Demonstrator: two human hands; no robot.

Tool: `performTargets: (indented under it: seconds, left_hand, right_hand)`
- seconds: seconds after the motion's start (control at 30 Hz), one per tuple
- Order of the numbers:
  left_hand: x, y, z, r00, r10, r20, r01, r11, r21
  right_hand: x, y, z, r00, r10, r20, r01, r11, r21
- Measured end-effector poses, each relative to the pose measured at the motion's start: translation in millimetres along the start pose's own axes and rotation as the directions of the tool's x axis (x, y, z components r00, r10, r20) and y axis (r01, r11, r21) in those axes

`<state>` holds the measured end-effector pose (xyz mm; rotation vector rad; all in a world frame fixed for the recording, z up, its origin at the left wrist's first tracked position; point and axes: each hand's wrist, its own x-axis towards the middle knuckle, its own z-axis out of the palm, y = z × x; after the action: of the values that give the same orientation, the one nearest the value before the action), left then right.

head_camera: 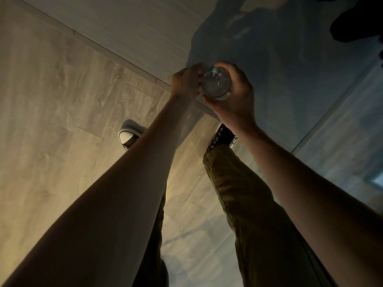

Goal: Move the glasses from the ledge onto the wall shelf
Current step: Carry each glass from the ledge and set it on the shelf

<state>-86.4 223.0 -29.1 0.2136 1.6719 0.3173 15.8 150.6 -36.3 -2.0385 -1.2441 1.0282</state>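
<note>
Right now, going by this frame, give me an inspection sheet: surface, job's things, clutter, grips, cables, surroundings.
Surface: pale ledge along the wall, mostly hidden under the hands.
Job's things: one clear glass, seen from above; shelf not in view.
Clutter: nothing seen.
Grips: right grip wraps the glass; left grip is curled beside it, what it holds is hidden.
Cables: nothing seen.
Surroundings: wood floor, pale wall, two shoes, olive trousers; dim light.

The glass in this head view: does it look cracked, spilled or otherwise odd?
Nothing stands out. The glass looks whole and seems empty, held upright in the right hand. The dim light would hide fine cracks.
</note>
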Motion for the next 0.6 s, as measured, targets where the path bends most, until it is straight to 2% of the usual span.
performTargets:
  seconds: [0.1,0.17,0.33,0.47,0.6]
  left_hand:
    - [-4,-3,-4,0.999,-0.005,0.033,0.005,1.000,-0.010]
    - [-10,-2,-10,0.998,-0.034,0.043,0.037,0.996,-0.085]
    - [-40,7,-41,0.998,-0.058,0.026,0.060,0.995,-0.080]
    - [-92,21,-87,0.995,-0.044,0.085,0.065,0.965,-0.255]
    - [-170,42,-158,0.994,0.016,0.109,0.037,0.886,-0.462]
  right_hand:
    - [-6,-11,-5,0.997,-0.072,0.027,0.072,0.997,0.000]
    - [-9,-20,-8,0.990,-0.111,0.081,0.110,0.994,0.015]
    - [-22,-65,-16,0.965,-0.110,0.236,0.103,0.994,0.043]
    - [-44,-127,-28,0.925,-0.189,0.330,0.185,0.982,0.043]
    - [-76,-218,-39,0.848,-0.289,0.444,0.311,0.950,0.025]
